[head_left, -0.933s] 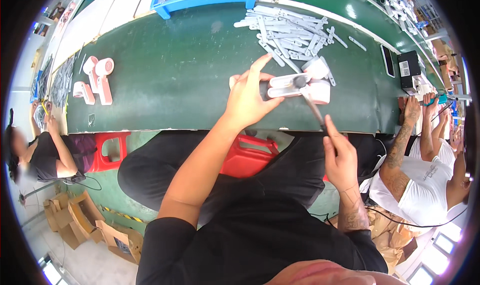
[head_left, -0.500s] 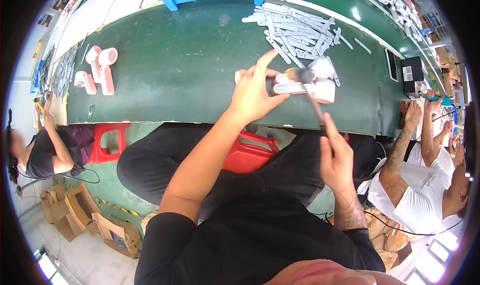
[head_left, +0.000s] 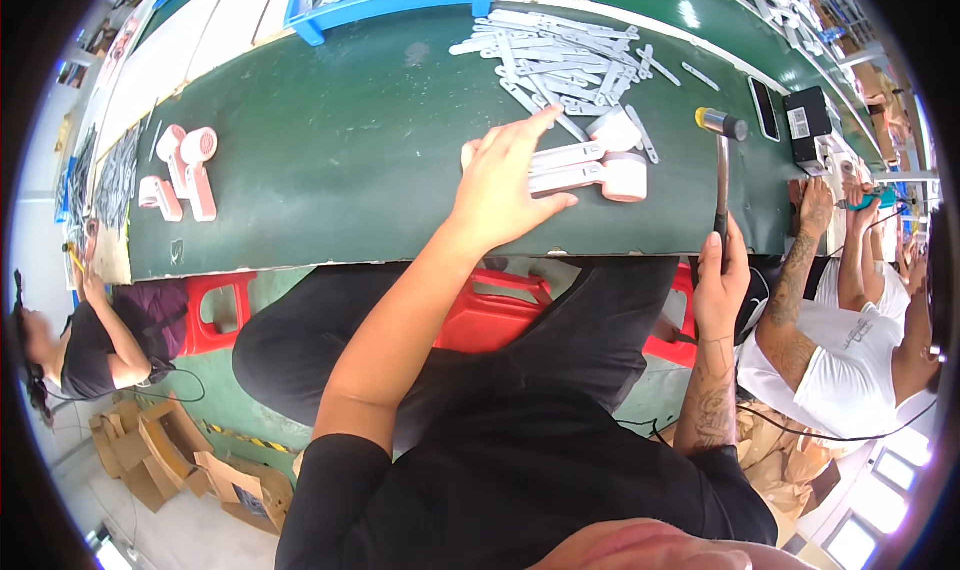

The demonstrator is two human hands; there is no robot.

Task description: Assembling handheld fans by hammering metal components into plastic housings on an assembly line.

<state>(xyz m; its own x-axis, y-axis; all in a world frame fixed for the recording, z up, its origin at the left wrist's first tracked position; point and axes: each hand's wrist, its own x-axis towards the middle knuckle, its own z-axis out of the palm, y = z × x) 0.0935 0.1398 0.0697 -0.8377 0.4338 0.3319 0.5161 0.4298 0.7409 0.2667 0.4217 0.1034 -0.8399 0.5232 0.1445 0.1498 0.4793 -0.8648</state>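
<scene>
Two pale pink-and-white handheld fans (head_left: 625, 177) lie side by side on the green table, round heads to the right, grey strips along their handles. My left hand (head_left: 503, 182) is around the handle ends, thumb on the near side and fingers on the far side; its palm hides those ends. To the right, my right hand (head_left: 722, 282) grips the dark handle of a hammer (head_left: 722, 170). The hammer's yellow-and-black head is raised to the right of the fans, apart from them. A heap of grey plastic strips (head_left: 570, 60) lies just beyond the fans.
A blue tray (head_left: 395, 8) of grey strips stands at the far edge. More pink fans (head_left: 190, 170) lie at the left. A phone (head_left: 764, 108) and a black box (head_left: 812, 125) sit at the right. Co-workers sit on both sides, a tattooed arm (head_left: 792, 260) close at the right.
The hammer has swung away from over the fans, up and to the right, with my right hand. My left hand stays on the fans. The whole view has shifted slightly.
</scene>
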